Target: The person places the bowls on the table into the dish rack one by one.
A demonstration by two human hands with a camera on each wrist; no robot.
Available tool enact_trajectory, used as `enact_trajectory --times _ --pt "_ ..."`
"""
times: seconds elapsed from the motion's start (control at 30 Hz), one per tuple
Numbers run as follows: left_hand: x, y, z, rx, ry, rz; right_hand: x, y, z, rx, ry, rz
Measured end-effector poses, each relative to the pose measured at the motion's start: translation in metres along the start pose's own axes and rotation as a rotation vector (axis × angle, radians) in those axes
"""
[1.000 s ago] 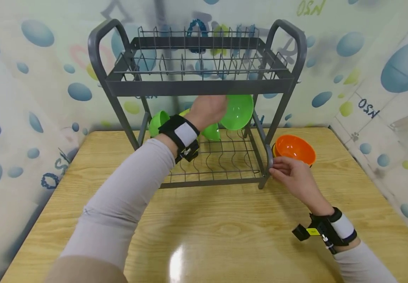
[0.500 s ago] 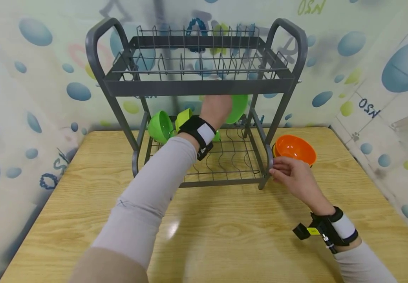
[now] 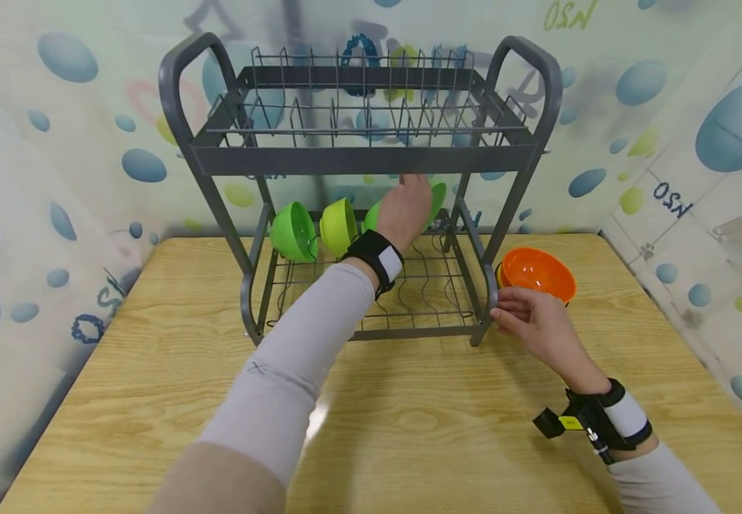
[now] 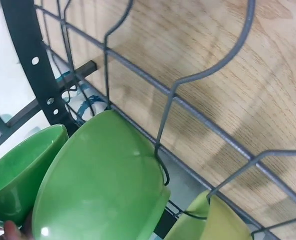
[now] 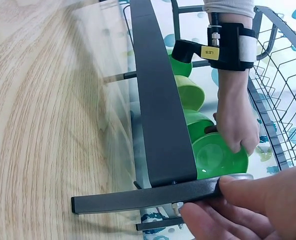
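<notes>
Held green bowl (image 3: pixel 438 200) mostly hidden, head view

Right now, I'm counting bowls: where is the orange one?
In the head view, the orange bowl sits right of the rack, just beyond the right hand.

Desk (image 3: pixel 409 428): wood-grain top, smooth, with a glossy patch of reflected light well in front of the rear edge. Dish rack (image 3: pixel 176 93), near that edge: dark grey metal, its front rail (image 3: pixel 361 161) smooth and low in sheen, its lower shelf (image 3: pixel 418 332) of slender smooth wire. Green bowl (image 5: pixel 219 156) at the shelf's right end, leftmost green bowl (image 3: pixel 292 232) and yellow-green bowl (image 3: pixel 338 226): smooth, apparently plastic, glossy. Orange bowl (image 3: pixel 534 271), toward the desk's right edge: smooth, high gloss inside. Left sleeve (image 3: pixel 287 378): matt cloth, creased. Left wrist strap (image 3: pixel 371 251): matt black fabric. Wall covering (image 3: pixel 88 207): printed, mostly matt; paper or plastic, indistinguishable.
</notes>
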State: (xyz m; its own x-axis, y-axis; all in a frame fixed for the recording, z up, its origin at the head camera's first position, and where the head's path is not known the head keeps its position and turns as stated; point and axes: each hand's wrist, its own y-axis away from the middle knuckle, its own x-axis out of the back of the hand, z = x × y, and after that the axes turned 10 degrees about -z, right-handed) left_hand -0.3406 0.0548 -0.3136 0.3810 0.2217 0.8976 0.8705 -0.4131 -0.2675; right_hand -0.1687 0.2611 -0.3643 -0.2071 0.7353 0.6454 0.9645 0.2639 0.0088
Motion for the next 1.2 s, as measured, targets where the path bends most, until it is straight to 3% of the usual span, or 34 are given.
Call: enact_trajectory --times 0.23,0.63,0.9,1.07,1.2 --pt "-0.003 0.004 0.016 -0.025 -0.18 -0.046 -0.001 0.001 0.001 0.006 -0.006 0.001" --pt "-0.016 0.007 0.028 -0.017 -0.193 0.0 -0.002 0.002 0.0 0.007 -0.019 -0.01" --pt "-0.019 0.009 0.033 -0.044 -0.256 -0.031 -0.003 0.001 0.0 0.007 -0.02 -0.004" --pt "-0.019 0.011 0.037 -0.039 -0.212 -0.05 -0.003 0.001 -0.001 -0.002 -0.019 -0.002" --pt "-0.018 0.012 0.039 -0.01 -0.12 -0.04 -0.001 0.0 0.0 0.002 -0.015 0.002"
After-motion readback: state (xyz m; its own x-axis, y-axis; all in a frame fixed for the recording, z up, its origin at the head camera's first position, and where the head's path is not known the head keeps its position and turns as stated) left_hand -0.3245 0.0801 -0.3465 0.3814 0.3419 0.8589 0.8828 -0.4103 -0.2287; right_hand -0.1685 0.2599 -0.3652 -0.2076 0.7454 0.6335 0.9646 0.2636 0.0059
